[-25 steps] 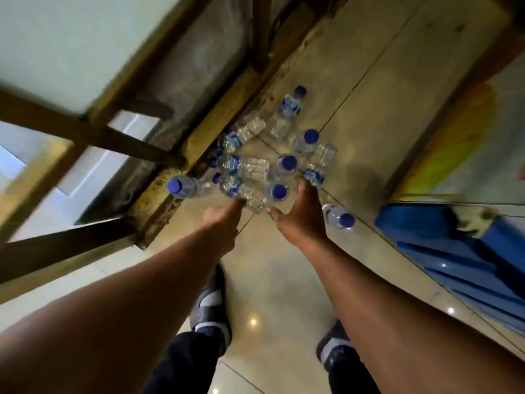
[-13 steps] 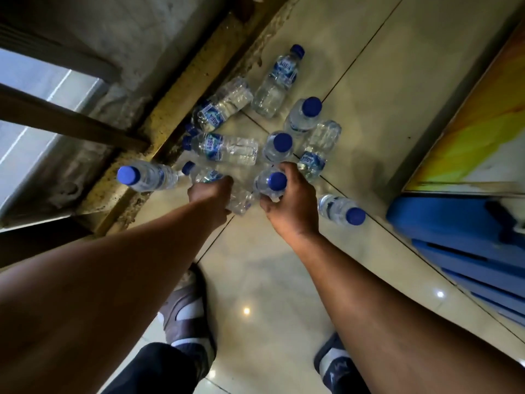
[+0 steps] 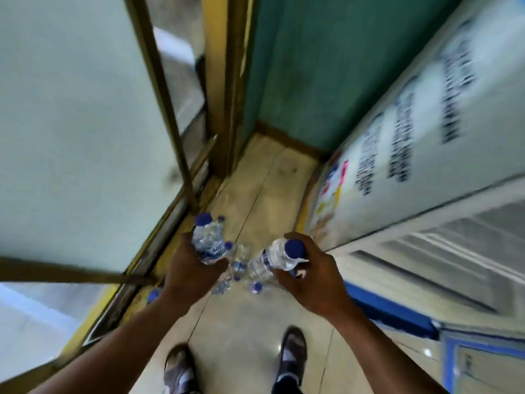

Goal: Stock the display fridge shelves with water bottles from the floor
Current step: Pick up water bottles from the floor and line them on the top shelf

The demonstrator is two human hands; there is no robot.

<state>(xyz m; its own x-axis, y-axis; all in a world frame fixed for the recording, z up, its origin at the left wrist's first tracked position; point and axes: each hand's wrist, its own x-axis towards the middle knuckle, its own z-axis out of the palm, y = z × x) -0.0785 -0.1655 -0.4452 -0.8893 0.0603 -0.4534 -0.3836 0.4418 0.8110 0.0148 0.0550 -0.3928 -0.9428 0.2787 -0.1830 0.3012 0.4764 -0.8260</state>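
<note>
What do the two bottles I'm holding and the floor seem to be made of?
Left bottle and right bottle: likely thin clear plastic, with see-through walls and opaque blue caps. Floor: glossy beige tile, probably ceramic; grout lines and glare spots show.

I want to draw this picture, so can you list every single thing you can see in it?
Left bottle: one, clear with blue cap, in left hand.
Right bottle: one, clear with blue cap, in right hand.
Floor bottles: several, clear with blue caps, between the hands; blur hides the count.
Floor: beige tiles, underfoot.
Wall: one, green, ahead.
Window frame: one, brown, left.
Cabinet: one, white with blurred lettering, right.
Shoes: two, grey and white, bottom.
Left hand: one, grips left bottle.
Right hand: one, grips right bottle.
</note>
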